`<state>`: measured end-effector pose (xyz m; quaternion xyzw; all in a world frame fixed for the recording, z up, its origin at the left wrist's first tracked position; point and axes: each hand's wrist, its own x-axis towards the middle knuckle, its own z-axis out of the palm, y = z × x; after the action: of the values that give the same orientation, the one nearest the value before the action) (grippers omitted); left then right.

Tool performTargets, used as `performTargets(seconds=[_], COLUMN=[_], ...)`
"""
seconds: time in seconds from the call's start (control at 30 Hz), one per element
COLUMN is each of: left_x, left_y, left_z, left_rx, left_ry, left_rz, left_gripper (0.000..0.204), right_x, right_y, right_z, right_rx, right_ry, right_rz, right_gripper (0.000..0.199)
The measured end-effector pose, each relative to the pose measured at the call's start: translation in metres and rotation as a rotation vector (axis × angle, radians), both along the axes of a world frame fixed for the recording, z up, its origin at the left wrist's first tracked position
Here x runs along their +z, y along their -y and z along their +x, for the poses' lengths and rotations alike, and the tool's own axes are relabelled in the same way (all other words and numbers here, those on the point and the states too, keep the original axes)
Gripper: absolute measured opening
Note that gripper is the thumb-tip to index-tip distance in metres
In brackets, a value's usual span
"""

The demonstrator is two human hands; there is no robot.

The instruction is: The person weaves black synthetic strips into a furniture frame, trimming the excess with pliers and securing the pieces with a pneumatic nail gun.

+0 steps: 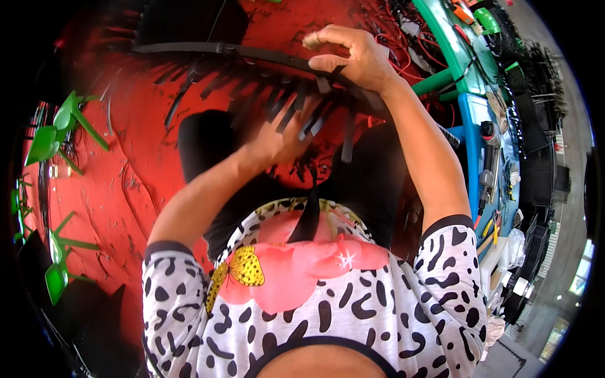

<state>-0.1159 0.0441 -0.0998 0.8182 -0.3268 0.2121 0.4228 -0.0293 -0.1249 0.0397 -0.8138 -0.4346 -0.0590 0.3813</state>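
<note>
A long, thin dark bar (277, 58) runs across the upper middle, in front of my knees. Many short, flat black strips (287, 116) stick out along its near side. My right hand (362, 60) is over the bar's right part, thumb and forefinger apart with nothing visible between them; its other fingers are mostly hidden. Below the bar, my left hand (283, 138) reaches in among the strips between my knees. Motion blurs it, and the strips cover its fingers, so their grip does not show.
Green plastic stools or chairs (53, 142) stand on the red floor (135, 189) at left. A dark panel (183, 22) is at the upper left. On the right, a green table (463, 53) and a blue surface (469, 135) hold a power tool (486, 167) and other tools.
</note>
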Motion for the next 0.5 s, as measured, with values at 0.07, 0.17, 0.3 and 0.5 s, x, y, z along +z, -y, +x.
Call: performTargets(seconds=[0.07,0.17,0.3,0.5], left_x=[0.018,0.003,-0.012,-0.001], left_y=[-0.003,-0.006,0.002,0.001], left_z=[0.014,0.018,0.019,0.023], left_rx=[0.025,-0.029,0.289,0.132], left_ry=[0.289,0.499,0.708,0.665], left_rz=[0.06,0.173,0.502,0.323], left_gripper=[0.047,0.044,0.042,0.041], right_x=[0.006,-0.005,-0.014,-0.01], right_y=[-0.001,-0.002,-0.003,0.002], right_z=[-0.019,-0.018,-0.018,-0.027], right_rx=[0.047,0.074,0.113,-0.051], right_ry=[0.019,0.09,0.032,0.151], right_rz=[-0.142,-0.128,-0.135,-0.056], right_gripper=[0.043,0.04,0.034,0.017])
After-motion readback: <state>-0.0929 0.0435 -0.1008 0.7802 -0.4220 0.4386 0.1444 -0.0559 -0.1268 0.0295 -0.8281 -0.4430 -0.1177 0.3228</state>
